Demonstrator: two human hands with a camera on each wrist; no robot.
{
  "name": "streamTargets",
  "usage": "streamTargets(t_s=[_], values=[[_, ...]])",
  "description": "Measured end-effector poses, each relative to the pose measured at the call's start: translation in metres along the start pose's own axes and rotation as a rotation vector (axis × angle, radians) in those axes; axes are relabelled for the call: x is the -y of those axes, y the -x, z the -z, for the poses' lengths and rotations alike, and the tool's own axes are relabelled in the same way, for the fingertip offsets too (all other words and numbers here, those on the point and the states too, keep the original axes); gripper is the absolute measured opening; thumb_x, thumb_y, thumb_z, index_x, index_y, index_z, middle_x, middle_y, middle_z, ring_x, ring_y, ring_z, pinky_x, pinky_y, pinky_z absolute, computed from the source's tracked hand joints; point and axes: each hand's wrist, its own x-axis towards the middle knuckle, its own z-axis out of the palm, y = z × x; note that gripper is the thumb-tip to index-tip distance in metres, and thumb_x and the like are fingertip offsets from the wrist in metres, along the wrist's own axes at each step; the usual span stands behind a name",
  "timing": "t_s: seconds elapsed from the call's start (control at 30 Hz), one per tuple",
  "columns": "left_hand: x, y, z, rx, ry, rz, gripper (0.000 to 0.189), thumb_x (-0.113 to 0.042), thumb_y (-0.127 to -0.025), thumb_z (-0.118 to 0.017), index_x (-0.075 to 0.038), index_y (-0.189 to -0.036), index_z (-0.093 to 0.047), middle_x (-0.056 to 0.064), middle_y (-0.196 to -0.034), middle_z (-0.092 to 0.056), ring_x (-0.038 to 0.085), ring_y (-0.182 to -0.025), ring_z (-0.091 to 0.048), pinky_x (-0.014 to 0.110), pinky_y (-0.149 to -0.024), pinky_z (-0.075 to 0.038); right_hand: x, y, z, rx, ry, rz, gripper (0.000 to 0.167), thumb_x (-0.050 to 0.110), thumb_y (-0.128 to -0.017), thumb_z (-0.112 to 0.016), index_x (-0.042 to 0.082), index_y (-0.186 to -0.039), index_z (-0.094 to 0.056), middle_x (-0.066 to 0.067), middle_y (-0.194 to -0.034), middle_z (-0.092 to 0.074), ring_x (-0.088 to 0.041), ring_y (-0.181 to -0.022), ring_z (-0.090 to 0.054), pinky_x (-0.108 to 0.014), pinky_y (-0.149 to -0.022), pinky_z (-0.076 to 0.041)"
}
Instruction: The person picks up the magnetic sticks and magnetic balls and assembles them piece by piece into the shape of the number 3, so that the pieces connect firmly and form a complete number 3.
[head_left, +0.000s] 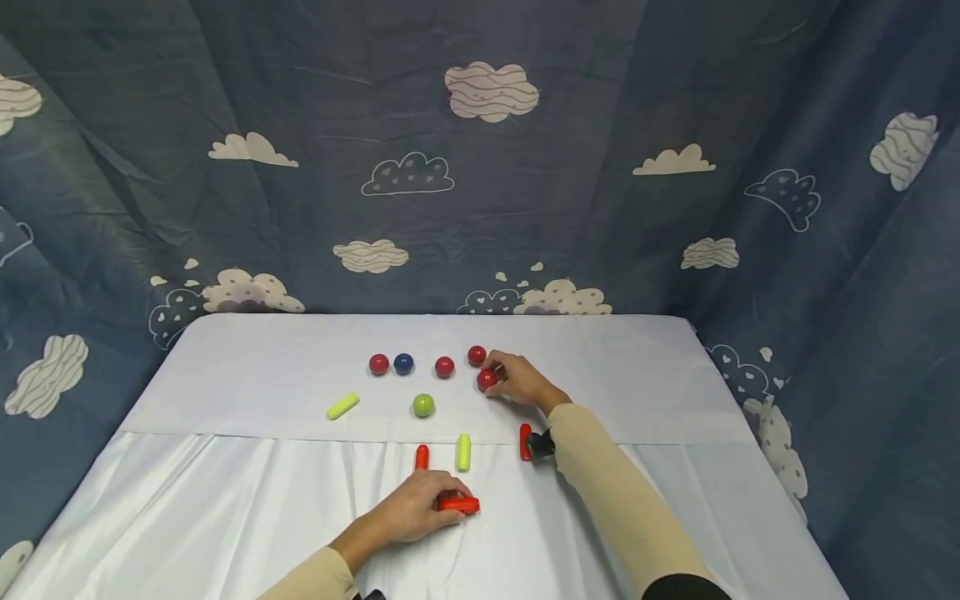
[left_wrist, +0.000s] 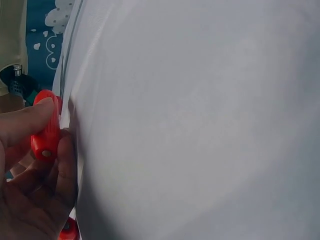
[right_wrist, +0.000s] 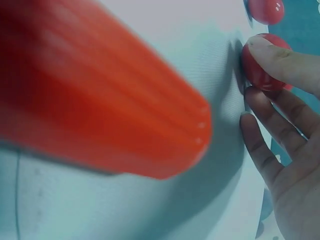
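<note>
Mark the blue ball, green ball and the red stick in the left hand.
Blue ball [head_left: 403, 363], head view: visible centre.
Green ball [head_left: 423, 406], head view: visible centre.
Held red stick [head_left: 462, 505], head view: uncovered side.

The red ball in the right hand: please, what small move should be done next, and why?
Perhaps lift the red ball gently upward: the right hand pinches it, and another red ball sits close to it, so sliding it could bump that one.
</note>
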Motion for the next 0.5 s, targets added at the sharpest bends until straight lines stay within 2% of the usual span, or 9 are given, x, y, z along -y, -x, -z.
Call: streamTargets(t_s=[0.33,0.5], values=[[0.001,-0.003,0.003,0.021,0.041,0.028,0.021,-0.021,-0.083,-0.076,-0.017,-0.103,-0.07,-0.014,-0.082,-0.057,0.002,-0.073,-0.045,0.02,-0.067,-0.039,0.005,0.0,0.003,-0.019,-0.012,-0.021,0.037,0.007,-0.078,-0.079,0.013,-0.109,-0.061,-0.007,-0.116,-0.062,-0.022,-0.103,-0.057,-0.036,-0.092,-0.047],[0.0,-0.009,0.002,0.011,0.053,0.017,0.02,-0.021,-0.083,-0.076,-0.015,-0.102,-0.071,-0.015,-0.077,-0.056,0.0,-0.068,-0.046,0.019,-0.063,-0.039,0.005,0.004,0.012,-0.047,-0.079,-0.061,0.035,0.011,-0.079,-0.079,0.012,-0.109,-0.062,-0.006,-0.115,-0.062,-0.021,-0.096,-0.059,-0.033,-0.082,-0.051]])
